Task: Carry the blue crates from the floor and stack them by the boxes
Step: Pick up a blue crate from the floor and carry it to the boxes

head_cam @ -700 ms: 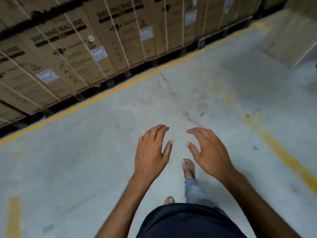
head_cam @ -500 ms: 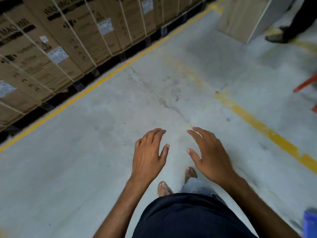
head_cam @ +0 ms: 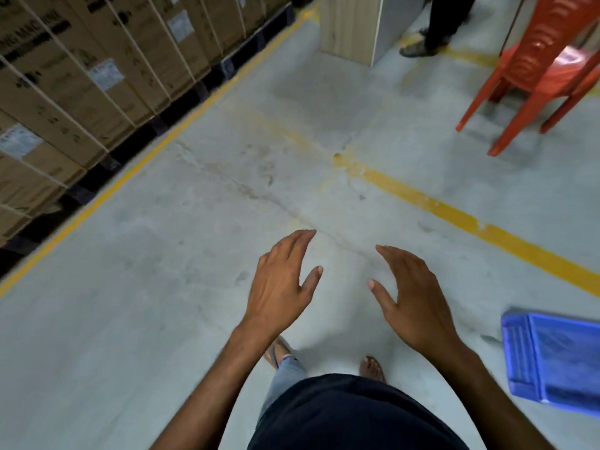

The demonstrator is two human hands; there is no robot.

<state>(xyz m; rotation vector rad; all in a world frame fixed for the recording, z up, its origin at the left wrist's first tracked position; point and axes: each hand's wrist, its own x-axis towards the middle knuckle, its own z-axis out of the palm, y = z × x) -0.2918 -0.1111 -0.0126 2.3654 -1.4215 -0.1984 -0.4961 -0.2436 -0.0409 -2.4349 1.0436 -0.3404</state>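
A blue crate [head_cam: 558,362] lies on the concrete floor at the lower right, cut off by the frame edge. My left hand [head_cam: 281,287] and my right hand [head_cam: 412,297] hover side by side in front of me, palms facing each other, fingers spread, holding nothing. The right hand is well to the left of the crate and not touching it. Strapped cardboard boxes [head_cam: 81,76] stand in a row on dark pallets along the left.
Stacked red plastic chairs [head_cam: 535,69] stand at the upper right. A wooden cabinet [head_cam: 350,24] and another person's legs [head_cam: 444,24] are at the top. Yellow floor lines [head_cam: 454,216] cross the grey concrete. My feet show below my hands.
The view has swung right: the boxes slid left, and the red chairs and much more of the blue crate came into sight. My hands stay empty and spread.
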